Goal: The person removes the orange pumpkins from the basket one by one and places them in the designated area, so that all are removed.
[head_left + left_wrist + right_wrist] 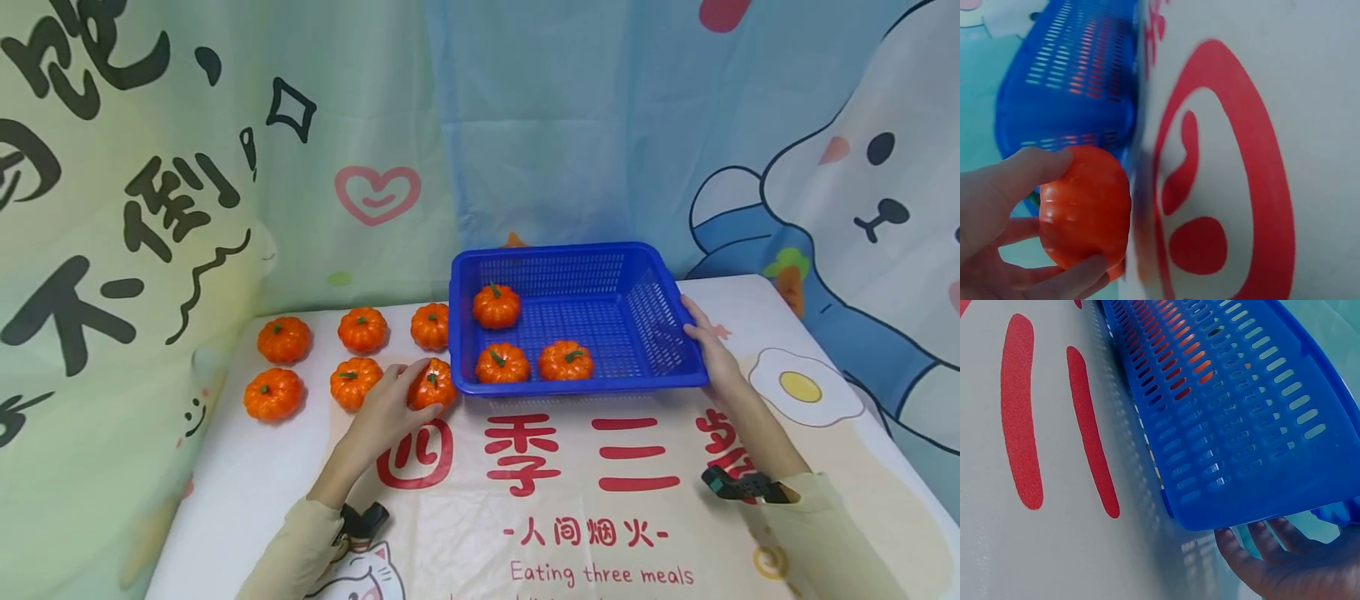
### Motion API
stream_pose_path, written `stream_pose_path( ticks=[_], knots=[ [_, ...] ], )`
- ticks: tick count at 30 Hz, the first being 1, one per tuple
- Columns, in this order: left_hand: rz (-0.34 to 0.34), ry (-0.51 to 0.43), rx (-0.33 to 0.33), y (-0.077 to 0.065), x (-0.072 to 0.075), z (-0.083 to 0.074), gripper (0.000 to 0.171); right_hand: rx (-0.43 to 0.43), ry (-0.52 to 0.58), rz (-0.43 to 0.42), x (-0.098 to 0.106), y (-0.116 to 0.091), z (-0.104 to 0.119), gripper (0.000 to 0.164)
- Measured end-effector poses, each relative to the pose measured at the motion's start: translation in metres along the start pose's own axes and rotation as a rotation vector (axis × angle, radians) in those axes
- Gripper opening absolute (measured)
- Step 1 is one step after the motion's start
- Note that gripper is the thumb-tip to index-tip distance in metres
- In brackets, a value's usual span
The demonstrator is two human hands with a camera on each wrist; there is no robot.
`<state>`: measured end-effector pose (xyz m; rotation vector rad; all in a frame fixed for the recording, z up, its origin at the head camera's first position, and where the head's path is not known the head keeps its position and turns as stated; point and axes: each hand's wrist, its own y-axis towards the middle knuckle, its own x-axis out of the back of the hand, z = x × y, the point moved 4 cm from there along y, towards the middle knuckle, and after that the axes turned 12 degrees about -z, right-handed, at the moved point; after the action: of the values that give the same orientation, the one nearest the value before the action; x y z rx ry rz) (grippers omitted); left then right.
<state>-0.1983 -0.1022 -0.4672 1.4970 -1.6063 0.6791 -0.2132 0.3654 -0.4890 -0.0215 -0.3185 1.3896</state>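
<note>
My left hand (393, 400) holds a small orange pumpkin (432, 385) with a green stem, thumb and fingers spread around its sides. In the left wrist view that pumpkin (1085, 209) is close by the end of the blue plastic basket (1066, 81). Inside the basket (577, 386) sit three more pumpkins, one at the back left (497, 307) and two along the front wall. At the basket's right end is my right hand (716, 354). Its loosely extended fingers (1266, 540) touch the outside of the basket (1260, 500) below the rim.
Several loose pumpkins stand left of the basket, among them one beside my left hand (356, 383), one behind (363, 330) and one at the far left (274, 394). A printed cloth (600, 508) covers the table. Behind it hangs a patterned curtain (540, 125).
</note>
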Motion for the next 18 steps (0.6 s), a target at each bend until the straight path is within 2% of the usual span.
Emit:
stream_pose_path(
  ticks=[7, 18],
  knots=[
    [0.009, -0.025, 0.006, 0.012, -0.010, 0.003, 0.074, 0.003, -0.007, -0.004, 0.000, 0.000, -0.001, 0.054],
    [0.030, -0.059, 0.058, 0.018, -0.015, 0.007, 0.073, 0.022, -0.001, -0.002, 0.001, 0.001, -0.001, 0.054]
  ],
)
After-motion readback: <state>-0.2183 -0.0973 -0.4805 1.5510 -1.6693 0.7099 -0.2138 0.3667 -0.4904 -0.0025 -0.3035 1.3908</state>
